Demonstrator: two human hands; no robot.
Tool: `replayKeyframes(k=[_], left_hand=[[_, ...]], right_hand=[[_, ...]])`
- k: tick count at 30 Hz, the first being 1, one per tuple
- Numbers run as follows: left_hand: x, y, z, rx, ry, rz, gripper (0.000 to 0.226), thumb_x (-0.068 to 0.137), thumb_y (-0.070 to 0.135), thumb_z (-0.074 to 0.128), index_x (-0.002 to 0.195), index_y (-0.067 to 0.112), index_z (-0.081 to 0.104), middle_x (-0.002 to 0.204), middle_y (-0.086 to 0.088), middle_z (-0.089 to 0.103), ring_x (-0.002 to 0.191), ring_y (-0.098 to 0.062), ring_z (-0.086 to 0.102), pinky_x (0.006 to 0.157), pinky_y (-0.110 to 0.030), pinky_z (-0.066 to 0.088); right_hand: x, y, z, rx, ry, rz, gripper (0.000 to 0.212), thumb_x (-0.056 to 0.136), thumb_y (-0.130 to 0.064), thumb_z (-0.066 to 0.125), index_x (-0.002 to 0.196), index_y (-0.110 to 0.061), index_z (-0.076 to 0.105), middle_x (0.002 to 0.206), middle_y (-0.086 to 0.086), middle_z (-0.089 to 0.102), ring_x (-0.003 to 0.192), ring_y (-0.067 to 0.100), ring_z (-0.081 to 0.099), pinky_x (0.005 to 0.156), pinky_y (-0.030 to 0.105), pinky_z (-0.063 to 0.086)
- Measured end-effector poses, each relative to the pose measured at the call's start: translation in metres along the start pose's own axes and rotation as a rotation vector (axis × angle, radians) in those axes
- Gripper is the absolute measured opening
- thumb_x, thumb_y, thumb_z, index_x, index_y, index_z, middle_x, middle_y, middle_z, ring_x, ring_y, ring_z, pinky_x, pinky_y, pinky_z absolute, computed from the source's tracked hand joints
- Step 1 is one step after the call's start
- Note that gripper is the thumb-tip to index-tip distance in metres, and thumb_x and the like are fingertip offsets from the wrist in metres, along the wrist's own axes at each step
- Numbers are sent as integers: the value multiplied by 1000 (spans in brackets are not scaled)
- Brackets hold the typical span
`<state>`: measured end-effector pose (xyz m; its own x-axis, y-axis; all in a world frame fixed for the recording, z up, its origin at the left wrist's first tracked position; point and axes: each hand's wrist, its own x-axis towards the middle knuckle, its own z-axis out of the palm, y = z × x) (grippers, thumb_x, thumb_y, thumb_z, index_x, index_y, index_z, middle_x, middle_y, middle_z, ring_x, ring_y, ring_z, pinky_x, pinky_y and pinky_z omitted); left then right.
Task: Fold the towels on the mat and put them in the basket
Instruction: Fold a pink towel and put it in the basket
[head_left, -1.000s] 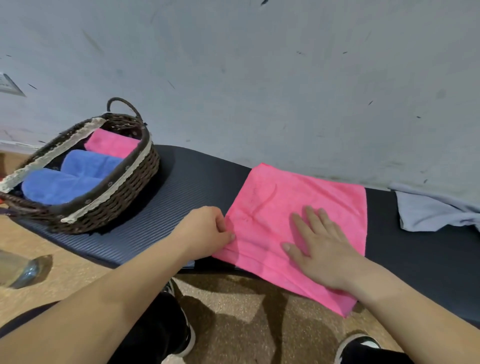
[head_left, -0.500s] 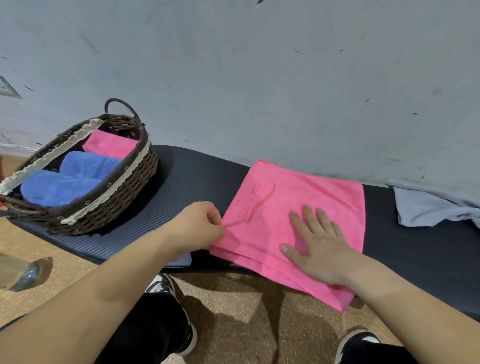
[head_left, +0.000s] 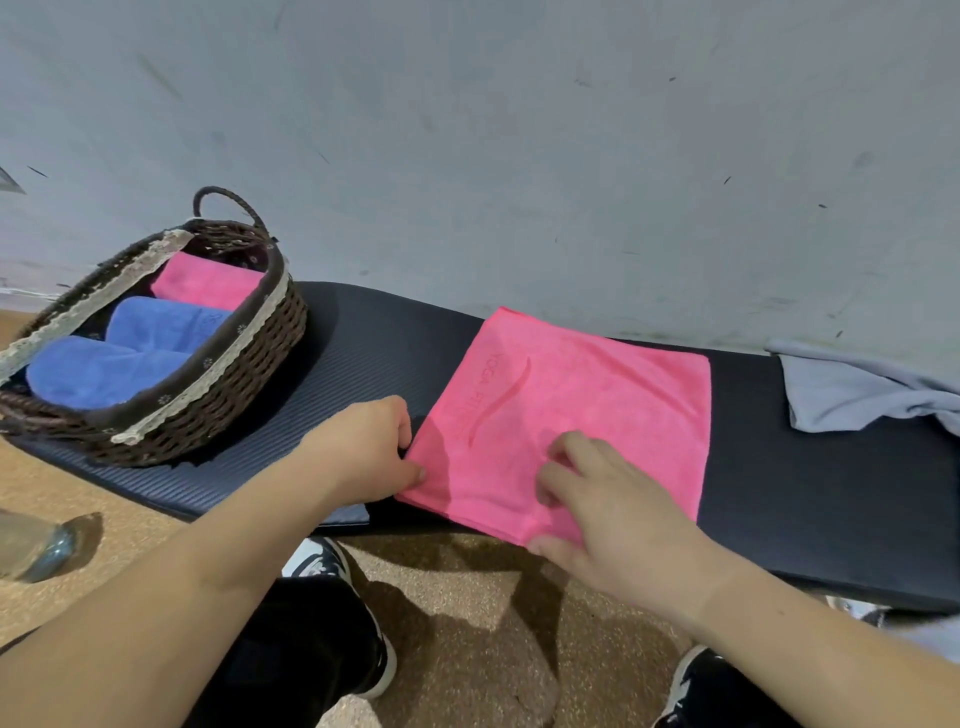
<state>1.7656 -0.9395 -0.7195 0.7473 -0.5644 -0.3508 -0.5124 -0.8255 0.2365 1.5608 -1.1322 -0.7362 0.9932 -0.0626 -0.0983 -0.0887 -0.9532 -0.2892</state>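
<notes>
A pink towel (head_left: 597, 395), folded into a flat square, lies on the dark mat (head_left: 374, 353). My left hand (head_left: 371, 449) pinches its near left corner. My right hand (head_left: 608, 512) sits at the near edge with fingers bent on the cloth and the thumb at the edge. A brown wicker basket (head_left: 244, 364) stands on the mat's left end, holding two blue folded towels (head_left: 119, 358) and a pink one (head_left: 205, 280). A grey towel (head_left: 852, 392) lies crumpled at the mat's right end.
A grey wall (head_left: 519, 156) rises right behind the mat. The floor in front is brown cork (head_left: 467, 623), with my shoes (head_left: 332, 566) on it. A clear bottle (head_left: 31, 551) lies on the floor at the far left.
My right hand has slid back from the towel's middle to its near edge and its fingers have bent. The towel's near edge, which hung over the mat, now lies on it. My left hand keeps its corner.
</notes>
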Motion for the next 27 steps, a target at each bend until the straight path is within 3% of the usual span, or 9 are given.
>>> replayKeyframes(k=[2, 5, 10, 13, 15, 17, 19, 24, 27], left_hand=[[-2, 7, 2, -70, 78, 72, 24, 75, 30, 79, 79, 28, 55, 79, 10, 64, 75, -11, 60, 73, -40, 57], [-11, 28, 9, -179, 144, 295, 18, 80, 25, 75, 80, 30, 58, 82, 13, 60, 77, -6, 57, 73, -35, 54], [-17, 55, 36, 59, 85, 384, 53, 93, 56, 58, 135, 24, 51, 140, 2, 48, 128, -23, 48, 104, -43, 47], [-26, 74, 45, 154, -14, 297, 72, 98, 68, 34, 155, 24, 26, 164, -18, 22, 152, -37, 21, 122, -50, 28], [-29, 85, 48, 195, -94, 241, 78, 97, 72, 20, 160, 29, 5, 169, -20, 1, 155, -43, 2, 124, -58, 17], [-27, 93, 48, 196, -139, 191, 80, 96, 75, 13, 161, 33, -7, 170, -16, -10, 155, -44, -5, 124, -63, 12], [-13, 96, 48, 207, -137, 160, 80, 95, 76, 11, 161, 35, -8, 170, -14, -14, 155, -43, -8, 123, -65, 8], [40, 81, 43, 343, -15, 308, 84, 86, 79, 1, 161, 41, -5, 171, -7, -12, 156, -38, -10, 123, -64, 4], [48, 87, 36, 425, 106, 321, 78, 96, 71, 13, 163, 33, -2, 171, -9, -10, 157, -38, -8, 125, -59, 2]], right_hand=[[-3, -2, 4, 10, -31, -42, 31, 85, -53, 70, 95, -29, 54, 117, -6, 42, 115, 18, 43, 98, 37, 46], [-5, 5, 12, 23, -57, -80, 23, 85, -50, 70, 89, -31, 59, 121, -8, 41, 123, 17, 39, 105, 36, 40], [2, 20, -11, 435, 35, 16, 32, 91, -55, 63, 76, -26, 63, 105, -11, 59, 103, 5, 56, 92, 29, 48], [10, 56, -17, 218, 180, 99, 41, 98, -55, 48, 125, -29, 65, 134, -3, 60, 129, 14, 53, 110, 37, 45], [11, 83, -16, 94, 59, 265, 68, 98, -65, 31, 156, -31, 38, 165, 6, 32, 155, 25, 22, 126, 43, 22], [12, 97, -13, 19, -126, 395, 87, 89, -78, 12, 164, -34, 8, 173, 2, -1, 159, 25, -6, 129, 42, 4], [11, 90, -14, -43, -239, 450, 88, 90, -77, 9, 163, -31, -6, 171, 2, -16, 157, 27, -16, 129, 44, 0], [0, 38, -33, -220, -395, 568, 91, 98, -72, 22, 163, -17, -8, 170, 19, -5, 155, 42, 10, 118, 51, 31], [-11, 20, -51, -285, -455, 555, 80, 100, -70, 26, 159, -17, 21, 155, 19, 39, 135, 36, 48, 91, 43, 47]])
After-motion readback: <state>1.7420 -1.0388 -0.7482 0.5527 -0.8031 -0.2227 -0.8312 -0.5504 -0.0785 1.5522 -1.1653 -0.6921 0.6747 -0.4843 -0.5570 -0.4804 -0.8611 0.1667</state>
